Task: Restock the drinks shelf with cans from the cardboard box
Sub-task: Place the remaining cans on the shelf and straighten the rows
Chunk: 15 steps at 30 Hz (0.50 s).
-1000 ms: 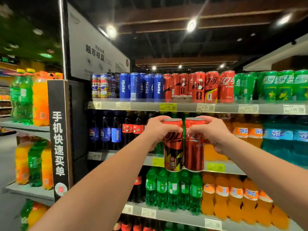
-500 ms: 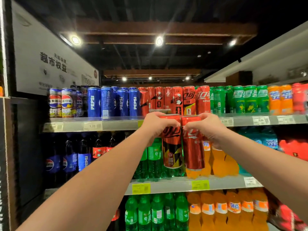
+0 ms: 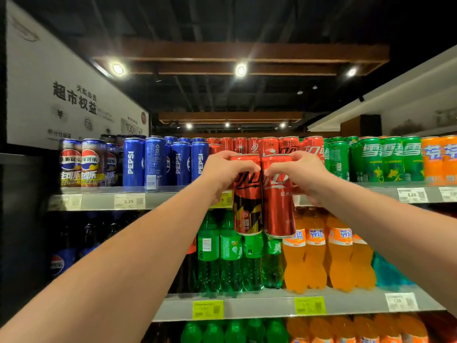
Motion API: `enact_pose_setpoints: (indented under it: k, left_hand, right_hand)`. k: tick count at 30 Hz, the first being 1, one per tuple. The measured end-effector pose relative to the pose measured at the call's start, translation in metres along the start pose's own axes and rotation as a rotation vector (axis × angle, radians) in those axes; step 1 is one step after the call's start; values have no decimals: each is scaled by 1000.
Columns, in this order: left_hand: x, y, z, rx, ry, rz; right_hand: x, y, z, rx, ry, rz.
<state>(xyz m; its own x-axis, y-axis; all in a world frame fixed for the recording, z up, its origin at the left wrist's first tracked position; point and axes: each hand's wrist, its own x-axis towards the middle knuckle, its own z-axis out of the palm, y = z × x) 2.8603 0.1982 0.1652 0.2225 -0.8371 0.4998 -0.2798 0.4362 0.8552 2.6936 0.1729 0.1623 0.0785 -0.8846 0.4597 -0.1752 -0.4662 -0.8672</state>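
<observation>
Head-worn wide-angle view, facing the drinks shelf (image 3: 99, 201), close

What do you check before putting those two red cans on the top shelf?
1. Left hand grips the red-and-black can near its top: ok.
2. Right hand grips the plain red can near its top: ok.
3. Both cans upright: ok.
4. Can bottoms above the top shelf edge: not ok, they hang below it.
5. Lined up with the row of red cans: ok.
6. Free gap in that row: cannot tell, the hands hide it.
</observation>
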Motion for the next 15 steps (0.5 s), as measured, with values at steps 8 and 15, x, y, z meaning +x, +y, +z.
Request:
enact_pose_setpoints:
  k: [8, 15]
  left_hand:
    - [33, 17, -12, 11, 130, 39]
    - [72, 23, -29, 59, 189, 102]
  right_hand:
    - [47, -28, 14, 29, -20, -110]
    - [80, -46, 33, 6, 15, -186]
